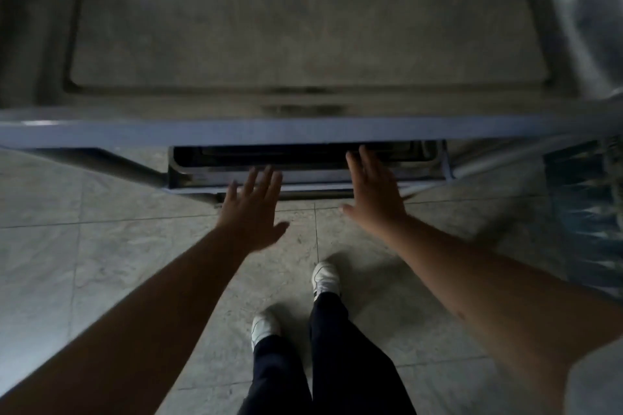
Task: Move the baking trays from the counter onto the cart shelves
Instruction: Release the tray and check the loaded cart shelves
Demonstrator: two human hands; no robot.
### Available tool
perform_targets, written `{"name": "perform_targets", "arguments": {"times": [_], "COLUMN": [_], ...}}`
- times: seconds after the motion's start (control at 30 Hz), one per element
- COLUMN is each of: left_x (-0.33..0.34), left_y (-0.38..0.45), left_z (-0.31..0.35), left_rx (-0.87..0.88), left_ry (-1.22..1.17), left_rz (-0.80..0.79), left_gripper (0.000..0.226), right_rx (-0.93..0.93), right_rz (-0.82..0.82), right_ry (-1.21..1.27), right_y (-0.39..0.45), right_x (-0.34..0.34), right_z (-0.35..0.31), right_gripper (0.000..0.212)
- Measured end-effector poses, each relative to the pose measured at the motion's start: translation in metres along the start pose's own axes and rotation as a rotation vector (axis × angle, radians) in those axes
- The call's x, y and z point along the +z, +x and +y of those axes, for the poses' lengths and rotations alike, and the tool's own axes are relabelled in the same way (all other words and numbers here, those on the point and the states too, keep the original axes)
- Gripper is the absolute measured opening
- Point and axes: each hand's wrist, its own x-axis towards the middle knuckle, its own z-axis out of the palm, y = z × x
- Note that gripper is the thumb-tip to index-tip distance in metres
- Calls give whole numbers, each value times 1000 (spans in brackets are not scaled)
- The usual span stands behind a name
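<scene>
Both bare forearms reach down, left hand and right hand with fingers spread wide, empty, at the baking tray on the cart's lower shelf; a half-seated tray could slide out.

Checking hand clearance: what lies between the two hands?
In the head view, left hand and right hand are apart; between them show only the lower tray's front edge and floor tiles.

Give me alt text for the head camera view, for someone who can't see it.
Both hands, left hand and right hand, reach open-fingered toward stacked trays on a lower cart shelf, beneath a large tray on top. White shoes stand on the tiled floor.
</scene>
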Motion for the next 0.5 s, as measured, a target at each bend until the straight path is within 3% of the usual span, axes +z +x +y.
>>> {"name": "perform_targets", "arguments": {"times": [0.2,0.37,0.5], "left_x": [35,60,72], "left_y": [58,63,55], "left_z": [-32,-39,-40], "left_rx": [-54,-23,-22], "left_ry": [-103,3,44], "left_rz": [24,228,274], "left_gripper": [108,108,108], "right_rx": [-13,-1,15], "right_rz": [-18,120,140], "right_ry": [-136,-169,-214], "right_y": [45,44,36], "right_x": [44,67,74], "right_z": [4,6,0], "right_gripper": [108,100,101]}}
